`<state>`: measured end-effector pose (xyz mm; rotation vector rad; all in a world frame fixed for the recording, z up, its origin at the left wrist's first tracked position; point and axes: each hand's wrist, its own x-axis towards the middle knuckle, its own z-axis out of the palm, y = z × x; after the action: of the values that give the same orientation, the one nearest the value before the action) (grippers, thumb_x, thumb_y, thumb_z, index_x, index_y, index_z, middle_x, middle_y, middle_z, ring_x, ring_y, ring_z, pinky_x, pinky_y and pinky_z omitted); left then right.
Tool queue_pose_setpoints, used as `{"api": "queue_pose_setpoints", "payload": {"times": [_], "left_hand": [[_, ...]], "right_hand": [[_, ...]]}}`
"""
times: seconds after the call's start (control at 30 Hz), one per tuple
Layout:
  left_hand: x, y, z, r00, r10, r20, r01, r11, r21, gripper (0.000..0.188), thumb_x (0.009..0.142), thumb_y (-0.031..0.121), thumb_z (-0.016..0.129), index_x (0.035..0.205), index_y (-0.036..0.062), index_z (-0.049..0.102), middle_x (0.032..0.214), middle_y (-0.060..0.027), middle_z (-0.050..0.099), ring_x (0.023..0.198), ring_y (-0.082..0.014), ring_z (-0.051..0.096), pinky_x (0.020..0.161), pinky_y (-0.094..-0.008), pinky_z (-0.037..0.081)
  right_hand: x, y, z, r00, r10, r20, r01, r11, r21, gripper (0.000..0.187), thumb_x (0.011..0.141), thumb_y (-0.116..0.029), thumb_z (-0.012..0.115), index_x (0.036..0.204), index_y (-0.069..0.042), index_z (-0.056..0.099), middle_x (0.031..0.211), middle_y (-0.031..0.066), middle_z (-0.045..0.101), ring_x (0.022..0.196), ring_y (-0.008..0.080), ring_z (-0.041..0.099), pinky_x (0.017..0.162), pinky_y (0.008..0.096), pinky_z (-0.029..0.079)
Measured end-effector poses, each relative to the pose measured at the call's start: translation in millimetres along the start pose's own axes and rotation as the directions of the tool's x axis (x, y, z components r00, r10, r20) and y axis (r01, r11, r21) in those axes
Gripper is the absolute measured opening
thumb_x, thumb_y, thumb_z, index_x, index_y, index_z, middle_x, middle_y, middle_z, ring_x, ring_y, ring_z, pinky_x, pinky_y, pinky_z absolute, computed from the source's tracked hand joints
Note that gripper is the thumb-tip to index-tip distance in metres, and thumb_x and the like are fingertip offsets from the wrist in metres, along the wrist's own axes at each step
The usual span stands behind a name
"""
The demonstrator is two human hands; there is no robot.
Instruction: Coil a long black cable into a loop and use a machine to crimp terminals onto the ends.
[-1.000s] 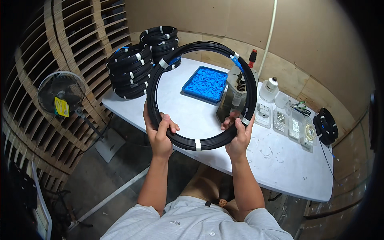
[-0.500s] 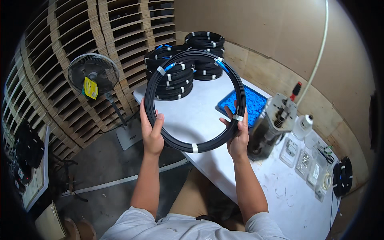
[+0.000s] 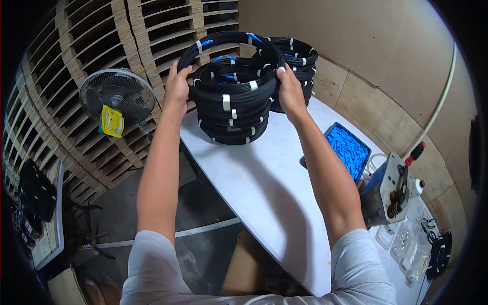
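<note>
left hand (image 3: 176, 91) and right hand (image 3: 291, 94) both gripping the black cable coil (image 3: 223, 37) at opposite sides, so it sits between them, about equally near each; it's a ring, so no long axis, plane tilted with far rim up and near rim low. key relation: coil is over the near coil stack (image 3: 246, 122) on the white table (image 3: 239, 178), near rim lined up with the stack's top front; touching or just above, can't tell, black on black. fingers partly hidden by the coil, right hand covers part of the rear coil stack (image 3: 309, 72).
</note>
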<state>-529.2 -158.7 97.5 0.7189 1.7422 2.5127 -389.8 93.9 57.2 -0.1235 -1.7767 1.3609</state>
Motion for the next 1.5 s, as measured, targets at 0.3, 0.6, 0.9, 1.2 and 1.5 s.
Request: {"api": "queue_pose_setpoints", "payload": {"times": [0.3,0.6,0.9,1.2,1.5], "left_hand": [[105,-47,18,0.991,-0.096,-0.096,0.115,0.968,0.222,0.063,0.096,0.024,0.064,0.151,-0.0016,0.049,0.15,-0.0182,0.056,0.136,-0.0286,0.051,0.115,-0.0386,0.035],[127,-72,3,0.938,-0.344,0.049,0.335,0.933,0.131,0.051,0.097,0.034,0.059,0.131,-0.0025,0.065,0.133,-0.0155,0.068,0.122,-0.027,0.062,0.106,-0.0396,0.045],[130,-90,-16,1.0,-0.021,-0.005,0.022,0.935,0.354,0.053,0.092,0.035,0.059,0.13,-0.0008,0.067,0.136,-0.0178,0.065,0.127,-0.0297,0.058,0.109,-0.0366,0.041],[125,-81,-5,0.997,-0.067,-0.029,0.073,0.889,0.453,0.054,0.092,0.036,0.058,0.131,0.0001,0.064,0.14,-0.0178,0.062,0.132,-0.0295,0.055,0.112,-0.0372,0.039],[138,-113,-9,0.998,-0.053,-0.034,0.059,0.975,0.213,0.047,0.094,0.036,0.061,0.13,0.005,0.058,0.121,-0.011,0.063,0.114,-0.0247,0.056,0.106,-0.0372,0.041]], "right_hand": [[84,37,34,0.987,0.131,-0.097,-0.161,0.888,-0.431,0.067,0.103,-0.046,0.038,0.145,0.003,0.056,0.153,0.0247,0.053,0.145,0.0398,0.046,0.119,0.0401,0.033],[93,35,28,0.959,0.265,-0.103,-0.282,0.835,-0.473,0.063,0.102,-0.047,0.041,0.135,0.002,0.064,0.133,0.0265,0.067,0.125,0.0403,0.062,0.107,0.0413,0.044],[63,-4,31,0.993,0.016,-0.113,-0.063,0.902,-0.427,0.05,0.093,-0.034,0.06,0.127,0.002,0.065,0.125,0.0265,0.069,0.116,0.0411,0.067,0.105,0.0428,0.049],[71,29,32,0.995,0.042,-0.09,-0.075,0.917,-0.392,0.047,0.094,-0.04,0.057,0.125,-0.006,0.067,0.13,0.0258,0.064,0.123,0.0392,0.061,0.107,0.043,0.046],[74,61,34,0.996,-0.078,-0.042,0.053,0.903,-0.426,0.049,0.103,-0.041,0.049,0.136,-0.006,0.057,0.124,0.0217,0.063,0.11,0.0364,0.062,0.102,0.0423,0.047]]}}
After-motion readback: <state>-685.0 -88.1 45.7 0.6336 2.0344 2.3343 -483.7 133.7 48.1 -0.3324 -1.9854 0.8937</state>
